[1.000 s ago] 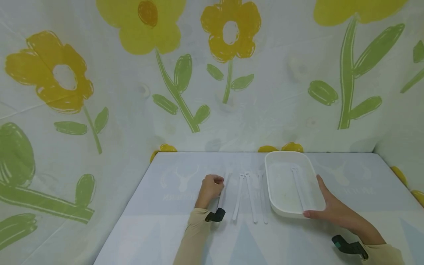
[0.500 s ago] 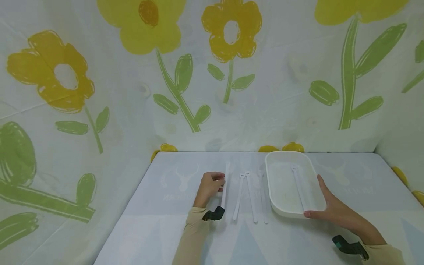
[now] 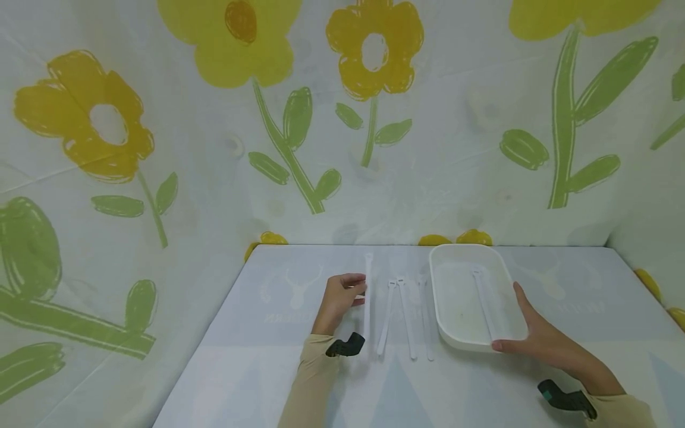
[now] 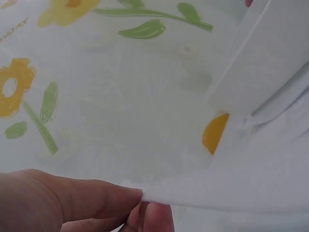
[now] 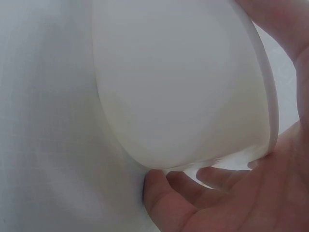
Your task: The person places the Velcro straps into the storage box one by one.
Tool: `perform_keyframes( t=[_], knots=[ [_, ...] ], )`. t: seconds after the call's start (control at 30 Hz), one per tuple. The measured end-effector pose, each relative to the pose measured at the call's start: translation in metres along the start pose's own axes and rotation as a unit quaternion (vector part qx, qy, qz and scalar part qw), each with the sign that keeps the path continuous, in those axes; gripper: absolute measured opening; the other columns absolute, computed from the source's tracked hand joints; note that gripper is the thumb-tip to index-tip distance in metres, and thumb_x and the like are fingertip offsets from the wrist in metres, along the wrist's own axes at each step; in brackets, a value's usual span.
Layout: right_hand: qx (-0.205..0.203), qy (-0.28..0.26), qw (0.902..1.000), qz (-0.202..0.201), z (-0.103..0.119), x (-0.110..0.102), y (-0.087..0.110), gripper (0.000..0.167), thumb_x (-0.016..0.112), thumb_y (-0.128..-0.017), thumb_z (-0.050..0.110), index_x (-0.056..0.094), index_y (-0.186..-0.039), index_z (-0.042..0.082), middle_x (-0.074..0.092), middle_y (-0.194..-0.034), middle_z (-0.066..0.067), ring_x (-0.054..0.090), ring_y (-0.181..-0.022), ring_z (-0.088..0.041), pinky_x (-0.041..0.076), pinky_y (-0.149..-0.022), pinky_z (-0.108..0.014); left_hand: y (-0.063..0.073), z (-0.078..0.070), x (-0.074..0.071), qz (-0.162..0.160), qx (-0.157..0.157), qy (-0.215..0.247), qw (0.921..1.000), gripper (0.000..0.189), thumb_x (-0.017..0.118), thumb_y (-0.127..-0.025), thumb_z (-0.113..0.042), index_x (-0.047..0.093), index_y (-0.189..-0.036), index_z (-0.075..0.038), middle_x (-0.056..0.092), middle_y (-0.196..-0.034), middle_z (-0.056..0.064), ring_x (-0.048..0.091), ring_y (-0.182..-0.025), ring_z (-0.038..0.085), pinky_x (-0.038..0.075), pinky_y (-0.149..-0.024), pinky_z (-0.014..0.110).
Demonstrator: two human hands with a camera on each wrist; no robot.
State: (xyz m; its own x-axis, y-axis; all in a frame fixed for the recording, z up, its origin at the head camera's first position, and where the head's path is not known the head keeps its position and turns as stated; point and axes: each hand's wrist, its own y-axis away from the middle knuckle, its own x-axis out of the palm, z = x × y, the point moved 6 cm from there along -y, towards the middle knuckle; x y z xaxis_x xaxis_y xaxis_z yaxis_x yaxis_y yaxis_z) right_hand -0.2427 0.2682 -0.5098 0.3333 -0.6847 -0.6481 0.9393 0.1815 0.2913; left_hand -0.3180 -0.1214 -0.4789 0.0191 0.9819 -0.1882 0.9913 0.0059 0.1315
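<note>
In the head view my left hand [image 3: 340, 300] pinches a long white strip [image 3: 368, 297] at its left edge and holds it upright-looking, lengthwise away from me. The left wrist view shows thumb and fingertips nipping the strip [image 4: 231, 193] by its edge. To its right lie three more slim white strips [image 3: 407, 327] with small slotted heads at their far ends. My right hand [image 3: 540, 336] grips a white rectangular tub [image 3: 449, 321] at its near right corner, thumb at the near rim. In the right wrist view, fingers curl against the tub's wall [image 5: 193, 96]. One strip [image 3: 484, 303] lies inside the tub.
A pale printed cloth covers the table [image 3: 235, 368]. Behind it and at the sides hangs a curtain [image 3: 439, 148] with yellow flowers. A dark wrist camera [image 3: 346, 345] sits on the left sleeve, another [image 3: 564, 399] by the right cuff.
My left hand has raised the strip from the table and shifted it slightly away from me and right. The right hand and tub stay in place.
</note>
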Motion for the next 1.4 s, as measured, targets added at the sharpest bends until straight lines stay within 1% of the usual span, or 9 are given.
perform_keyframes(
  t=[0.2,0.33,0.43,0.67,0.87,1.0,1.13,1.27,1.4],
  knots=[
    [-0.005,0.002,1.0,-0.002,0.001,-0.001,0.0,0.142,0.08,-0.084,0.051,-0.038,-0.155,0.014,-0.02,-0.162,-0.04,0.009,-0.144,-0.071,0.029,-0.106,-0.086,0.002,-0.005,0.003,0.002,0.005,0.033,0.9995,0.029,0.07,-0.096,-0.004,0.071,-0.123,0.005,0.072,-0.107,0.013,0.07,-0.088,0.018,0.065,-0.074,0.028],
    [-0.007,0.005,1.0,-0.004,0.0,-0.001,0.0,0.142,0.08,-0.085,0.051,-0.037,-0.155,0.013,-0.019,-0.162,-0.041,0.011,-0.144,-0.071,0.03,-0.106,-0.085,0.004,-0.006,0.007,0.005,0.01,0.047,0.9988,0.031,0.07,-0.095,-0.004,0.069,-0.124,0.007,0.072,-0.108,0.013,0.073,-0.094,0.025,0.065,-0.073,0.027],
    [-0.008,0.007,0.9999,-0.005,0.001,0.0,0.0,0.142,0.08,-0.085,0.052,-0.037,-0.155,0.013,-0.018,-0.162,-0.041,0.011,-0.144,-0.071,0.03,-0.106,-0.085,0.005,-0.006,0.01,0.007,0.009,0.054,0.9985,0.029,0.07,-0.095,-0.005,0.071,-0.123,0.005,0.072,-0.11,0.014,0.073,-0.097,0.027,0.065,-0.074,0.027],
    [-0.004,0.005,1.0,0.0,0.0,0.0,0.001,0.142,0.08,-0.085,0.052,-0.038,-0.155,0.014,-0.019,-0.162,-0.041,0.01,-0.144,-0.072,0.029,-0.106,-0.085,0.008,-0.009,0.016,0.01,0.008,0.063,0.9979,0.028,0.072,-0.095,-0.006,0.072,-0.122,0.001,0.072,-0.114,0.016,0.07,-0.09,0.015,0.066,-0.076,0.028],
    [-0.007,0.009,0.9999,-0.003,0.001,-0.001,0.001,0.142,0.08,-0.085,0.052,-0.037,-0.155,0.014,-0.018,-0.162,-0.042,0.011,-0.143,-0.072,0.03,-0.106,-0.085,0.008,-0.014,0.021,0.01,0.014,0.073,0.9972,0.029,0.071,-0.095,-0.005,0.072,-0.123,0.002,0.072,-0.115,0.018,0.072,-0.094,0.02,0.066,-0.077,0.029],
    [-0.006,0.009,0.9999,-0.005,0.001,-0.001,0.0,0.143,0.08,-0.084,0.053,-0.037,-0.155,0.014,-0.018,-0.162,-0.041,0.012,-0.143,-0.072,0.031,-0.105,-0.085,0.009,-0.016,0.025,0.016,0.016,0.087,0.996,0.03,0.071,-0.095,-0.005,0.072,-0.123,0.003,0.072,-0.117,0.019,0.072,-0.09,0.016,0.066,-0.077,0.03],
    [-0.003,0.01,0.9999,-0.007,0.0,-0.001,-0.001,0.143,0.081,-0.083,0.054,-0.037,-0.155,0.014,-0.018,-0.162,-0.041,0.012,-0.144,-0.071,0.031,-0.105,-0.085,0.011,-0.019,0.029,0.023,0.019,0.098,0.9947,0.03,0.071,-0.095,-0.005,0.071,-0.124,0.004,0.072,-0.115,0.016,0.072,-0.089,0.015,0.066,-0.076,0.028],
    [-0.012,0.008,0.9999,-0.009,0.001,-0.001,-0.001,0.142,0.081,-0.084,0.05,-0.036,-0.156,0.012,-0.016,-0.162,-0.041,0.012,-0.143,-0.072,0.029,-0.106,-0.085,0.011,-0.023,0.033,0.023,0.029,0.106,0.9937,0.03,0.071,-0.095,-0.005,0.071,-0.124,0.003,0.072,-0.112,0.013,0.072,-0.09,0.016,0.066,-0.076,0.027],
    [-0.016,0.009,0.9998,-0.009,0.001,-0.001,-0.001,0.142,0.081,-0.084,0.05,-0.035,-0.156,0.011,-0.015,-0.162,-0.042,0.013,-0.143,-0.072,0.03,-0.106,-0.085,0.01,-0.03,0.038,0.025,0.037,0.116,0.9923,0.03,0.071,-0.095,-0.004,0.071,-0.124,0.003,0.071,-0.111,0.013,0.071,-0.087,0.012,0.066,-0.077,0.028]
  ],
)
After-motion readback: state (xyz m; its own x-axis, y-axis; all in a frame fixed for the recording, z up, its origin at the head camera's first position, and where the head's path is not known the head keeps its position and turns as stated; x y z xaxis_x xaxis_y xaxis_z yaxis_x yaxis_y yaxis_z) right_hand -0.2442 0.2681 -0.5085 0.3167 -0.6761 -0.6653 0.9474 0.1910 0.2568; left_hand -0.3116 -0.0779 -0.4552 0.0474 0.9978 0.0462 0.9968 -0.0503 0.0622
